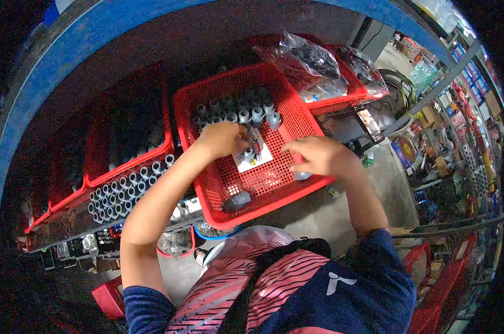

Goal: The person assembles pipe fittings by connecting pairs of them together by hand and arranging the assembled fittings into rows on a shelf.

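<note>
My left hand [223, 139] reaches into the red plastic basket [246, 218] with its fingers curled downward; what they hold, if anything, is hidden. Right at those fingertips a grey pipe fitting [248, 155] stands over a white printed paper [261, 146] on the basket floor. Over the basket's right side, my right hand [323, 156] has its thumb and forefinger apart. Just below it shows a pale bluish object [302, 176], too unclear to name. Several more grey fittings [257, 115] stand upright in rows at the far side. A dark grey piece [237, 201] lies in the near corner.
Rows of grey pipe pieces [114, 200] stand to the left, before more red bins [127, 170]. Clear plastic bags [313, 64] lie in a red bin behind. A blue beam [124, 33] arches overhead. Crowded shelves [458, 145] and a red chair [438, 284] are at right.
</note>
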`<state>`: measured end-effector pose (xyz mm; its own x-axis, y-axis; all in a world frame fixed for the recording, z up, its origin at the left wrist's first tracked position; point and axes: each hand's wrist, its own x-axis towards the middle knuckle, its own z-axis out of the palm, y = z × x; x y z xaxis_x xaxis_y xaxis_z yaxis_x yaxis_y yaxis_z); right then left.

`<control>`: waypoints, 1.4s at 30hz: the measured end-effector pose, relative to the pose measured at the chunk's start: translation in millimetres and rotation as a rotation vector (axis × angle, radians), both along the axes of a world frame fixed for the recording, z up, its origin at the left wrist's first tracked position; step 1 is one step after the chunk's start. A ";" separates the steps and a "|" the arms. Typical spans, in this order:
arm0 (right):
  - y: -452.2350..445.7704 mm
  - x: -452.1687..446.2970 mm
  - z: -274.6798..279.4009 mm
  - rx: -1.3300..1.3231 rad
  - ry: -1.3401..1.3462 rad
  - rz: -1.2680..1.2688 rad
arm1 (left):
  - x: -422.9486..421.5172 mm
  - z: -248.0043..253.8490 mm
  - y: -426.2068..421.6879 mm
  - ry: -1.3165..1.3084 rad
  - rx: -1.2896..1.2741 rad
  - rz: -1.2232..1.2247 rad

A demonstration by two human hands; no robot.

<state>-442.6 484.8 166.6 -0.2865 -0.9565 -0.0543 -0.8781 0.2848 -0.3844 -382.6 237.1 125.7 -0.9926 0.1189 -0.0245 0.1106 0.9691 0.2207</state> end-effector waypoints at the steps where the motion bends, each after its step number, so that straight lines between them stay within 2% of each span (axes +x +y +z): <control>1: -9.1 -4.1 3.6 0.081 0.096 -0.014 | -3.1 5.3 -2.6 -0.005 -0.045 0.015; 2: -17.1 -9.3 6.4 0.161 0.192 -0.027 | -6.2 7.6 -3.3 -0.006 -0.046 0.014; 4: -30.3 -28.0 0.4 0.086 0.220 -0.015 | -10.9 10.8 -4.8 0.017 -0.179 0.143; 6: -47.5 -47.8 -1.6 0.003 0.287 0.089 | -14.8 0.5 -15.3 0.016 -0.153 0.134; 10: -82.1 -71.5 -4.9 0.085 0.352 0.007 | -20.0 1.9 -18.4 0.093 -0.086 0.098; 11: -92.0 -72.9 -5.3 0.177 0.366 -0.067 | -21.0 6.1 -17.8 0.140 -0.057 0.097; 12: -99.8 -75.9 -6.1 0.269 0.381 -0.141 | -37.0 -13.2 -29.0 0.143 -0.056 0.108; 14: -112.0 -88.6 -26.0 0.238 0.372 -0.106 | -79.7 -69.4 -57.6 0.053 0.394 -0.221; 15: -118.4 -91.0 -32.3 0.248 0.376 -0.080 | -69.2 -43.5 -45.1 0.042 0.293 -0.148; 16: -124.5 -91.2 -31.9 0.257 0.380 -0.054 | -71.2 -39.9 -39.2 0.048 0.292 -0.137; 18: -127.2 -89.2 -39.0 0.017 0.614 0.024 | -76.2 -31.6 -30.1 -0.097 0.159 -0.051; 19: -130.6 -93.7 -45.2 0.009 0.625 0.030 | -77.7 -31.8 -25.8 -0.020 0.042 -0.054; 21: -131.5 -104.8 -52.6 -0.001 0.643 0.070 | -80.9 -36.0 -22.7 0.056 -0.030 -0.079; 23: -123.8 -114.9 -54.2 0.030 0.463 0.048 | -77.9 -30.4 -19.1 0.062 -0.057 -0.068; 24: -113.9 -114.2 -47.0 -0.007 0.385 0.054 | -78.8 -31.3 -19.5 0.080 0.123 -0.016; 25: -107.4 -103.0 -31.8 0.076 0.402 -0.070 | -77.4 -30.7 -22.7 0.105 0.302 0.039; 26: -103.7 -88.5 -9.5 0.150 0.257 -0.182 | -70.5 -24.6 -27.2 0.121 0.305 0.082; 27: -96.8 -81.1 -1.3 0.112 0.334 -0.233 | -59.0 -13.7 -29.6 0.258 0.366 0.055; 28: -86.9 -73.6 5.6 -0.059 0.362 -0.206 | -45.7 -0.9 -31.3 0.402 0.419 0.028; 30: -77.2 -47.7 37.1 -0.167 0.239 -0.248 | -9.8 23.1 -26.1 0.609 0.438 0.175; 31: -68.7 -45.4 38.8 -0.360 0.390 -0.129 | 0.9 21.3 -31.4 0.866 0.301 0.151; 32: -60.0 -35.0 44.7 -0.409 0.380 -0.165 | 26.6 38.2 -29.8 0.764 0.331 0.244; 34: -47.8 -18.4 46.1 -0.673 0.356 -0.048 | 74.2 56.6 -29.8 0.761 0.370 0.341; 36: -31.9 10.6 60.4 -0.691 0.225 -0.017 | 121.4 54.4 -31.2 0.957 0.648 0.241; 37: -26.6 23.0 55.7 -0.779 0.220 -0.071 | 149.5 53.4 -28.5 1.010 0.637 0.308; 39: -10.8 40.9 44.8 -0.734 0.282 -0.084 | 205.8 39.9 -20.4 1.041 0.692 0.495; 41: -6.7 82.3 14.9 -0.774 -0.952 -0.842 | 251.9 13.2 -8.2 1.062 0.893 0.774; 42: -15.1 94.0 25.4 -0.702 -0.642 -0.289 | 269.6 -6.4 -3.6 1.098 1.029 0.927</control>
